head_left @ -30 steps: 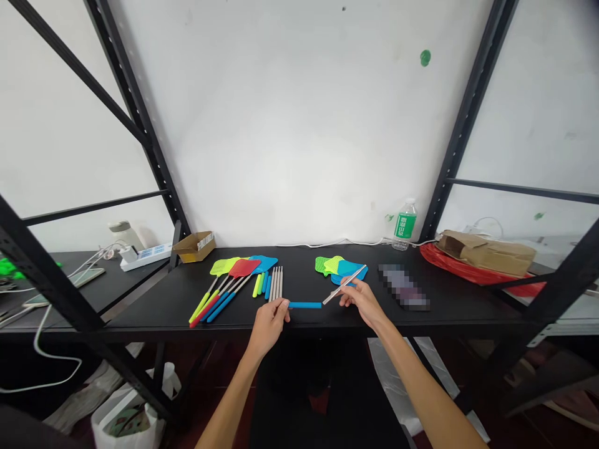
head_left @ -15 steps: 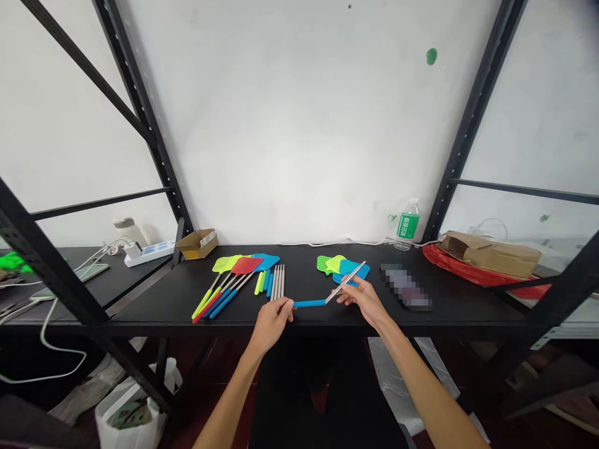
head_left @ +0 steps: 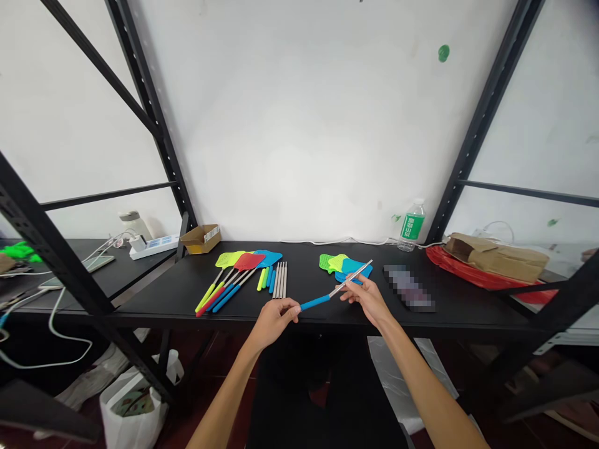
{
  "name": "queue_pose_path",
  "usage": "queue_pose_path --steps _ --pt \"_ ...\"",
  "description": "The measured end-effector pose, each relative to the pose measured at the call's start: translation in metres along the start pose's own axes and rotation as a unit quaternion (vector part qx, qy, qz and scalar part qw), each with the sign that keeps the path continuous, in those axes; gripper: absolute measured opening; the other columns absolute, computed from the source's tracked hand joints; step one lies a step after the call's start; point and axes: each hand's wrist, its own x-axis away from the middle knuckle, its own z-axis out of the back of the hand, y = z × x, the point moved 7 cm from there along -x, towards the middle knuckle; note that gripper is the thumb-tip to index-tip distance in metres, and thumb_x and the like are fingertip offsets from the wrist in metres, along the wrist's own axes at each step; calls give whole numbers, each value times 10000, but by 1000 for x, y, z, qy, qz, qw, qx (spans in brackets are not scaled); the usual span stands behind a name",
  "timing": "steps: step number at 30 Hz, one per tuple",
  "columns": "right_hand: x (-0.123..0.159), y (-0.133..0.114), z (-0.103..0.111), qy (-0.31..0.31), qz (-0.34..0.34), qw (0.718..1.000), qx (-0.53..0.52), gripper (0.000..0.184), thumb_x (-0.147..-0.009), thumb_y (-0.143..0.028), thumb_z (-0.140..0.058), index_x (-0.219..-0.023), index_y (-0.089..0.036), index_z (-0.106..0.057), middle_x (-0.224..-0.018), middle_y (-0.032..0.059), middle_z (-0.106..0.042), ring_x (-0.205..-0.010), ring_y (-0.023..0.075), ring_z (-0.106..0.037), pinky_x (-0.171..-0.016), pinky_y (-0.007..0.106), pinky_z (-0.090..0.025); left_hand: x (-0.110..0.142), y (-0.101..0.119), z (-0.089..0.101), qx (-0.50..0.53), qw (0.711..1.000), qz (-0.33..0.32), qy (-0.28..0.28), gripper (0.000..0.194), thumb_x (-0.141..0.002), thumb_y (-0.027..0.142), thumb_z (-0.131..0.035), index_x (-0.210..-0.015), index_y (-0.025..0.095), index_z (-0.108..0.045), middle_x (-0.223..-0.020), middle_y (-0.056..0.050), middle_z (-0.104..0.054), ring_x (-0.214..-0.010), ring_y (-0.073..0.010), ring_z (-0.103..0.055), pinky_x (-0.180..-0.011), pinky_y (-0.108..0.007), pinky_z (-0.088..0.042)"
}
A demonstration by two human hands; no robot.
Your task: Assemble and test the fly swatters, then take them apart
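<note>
My left hand (head_left: pixel 276 319) pinches the near end of a blue handle sleeve (head_left: pixel 314 302). My right hand (head_left: pixel 367 297) grips a thin metal rod (head_left: pixel 352 279) whose lower end meets the sleeve, so the two form one slanted line above the black shelf (head_left: pixel 154 299). Just behind my right hand lie loose swatter heads (head_left: pixel 344 264) in green, yellow and blue. To the left are three finished fly swatters (head_left: pixel 234 274), spare coloured sleeves (head_left: pixel 266 278) and several bare metal rods (head_left: pixel 280 279).
A water bottle (head_left: pixel 412 224) stands at the back right, beside a blurred flat object (head_left: pixel 409 287) and a brown paper bag on a red tray (head_left: pixel 496 255). A small cardboard box (head_left: pixel 201 237) and power strip (head_left: pixel 152 245) sit left. Black rack posts (head_left: pixel 154 125) frame the shelf.
The blue sleeve and metal rod, held apart at an angle a second ago, have come together end to end in one line. Both hands lifted slightly.
</note>
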Motion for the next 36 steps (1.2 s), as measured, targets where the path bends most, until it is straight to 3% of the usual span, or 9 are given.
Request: queue_pose_path --steps 3,11,17,21,25,28,30,33,36 --pt "2 -2 -4 -13 1 1000 25 402 -762 -495 -750 -983 -192 -605 -864 90 -756 -667 205 -710 -570 269 -432 0 1 -3 23 1000 -2 -13 316 -867 472 -574 -860 190 -717 -716 -34 -696 -684 -180 -603 -624 -257 -415" --pt "11 -10 -35 -172 38 974 145 266 -812 -449 -707 -888 -194 -720 -750 21 -662 -731 183 -628 -723 307 -456 0 2 -5 -26 1000 7 -2 237 -818 429 -635 -842 209 -721 -722 -2 -691 -636 -155 -569 -606 -252 -386" --pt "5 -2 -33 -175 25 972 154 292 -783 -462 -725 -896 -193 -732 -733 29 -629 -739 194 -585 -721 329 -459 1 5 -5 -71 997 -2 -13 257 -851 411 -590 -923 214 -737 -740 7 -689 -659 -153 -577 -622 -245 -383" --pt "7 2 -36 -170 28 965 199 325 -764 -451 -739 -975 -204 -741 -866 51 -683 -737 193 -591 -686 325 -466 -1 5 -4 -92 996 -7 -9 341 -913 431 -489 -927 214 -752 -730 -2 -679 -652 -155 -565 -624 -247 -381" --pt "3 -4 -17 -39 83 957 276 378 -770 -447 -707 -1061 -207 -732 -1007 80 -707 -796 232 -636 -672 337 -490 -5 -2 0 -11 1000 -4 11 464 -944 476 -418 -798 157 -722 -701 -25 -647 -558 -128 -484 -549 -236 -374" --pt "-12 -18 18 104 133 920 355 345 -846 -448 -584 -1047 -209 -730 -1056 97 -713 -947 284 -651 -782 384 -508 -7 -12 2 65 997 24 22 472 -923 524 -441 -877 140 -710 -690 -21 -606 -515 -113 -441 -445 -208 -333" --pt "-31 -27 40 149 139 873 443 402 -859 -441 -546 -1143 -202 -701 -1143 115 -702 -1069 315 -625 -908 435 -473 -7 -18 2 90 995 39 25 479 -911 545 -456 -887 134 -702 -681 -18 -577 -497 -106 -423 -399 -194 -309" --pt "-70 -29 56 75 99 821 557 669 -806 -509 -610 -1376 -164 -549 -1409 165 -552 -1309 358 -479 -1061 471 -363 -7 -22 1 97 994 39 23 469 -909 545 -475 -859 132 -693 -661 -14 -550 -491 -101 -411 -385 -186 -307" --pt "-95 -14 64 -23 -5 785 618 971 -671 -603 -728 -1490 -190 -406 -1474 184 -477 -1362 416 -404 -1038 502 -370 -7 -24 0 90 995 33 22 455 -914 531 -480 -822 136 -685 -677 -22 -567 -504 -99 -421 -394 -182 -315"
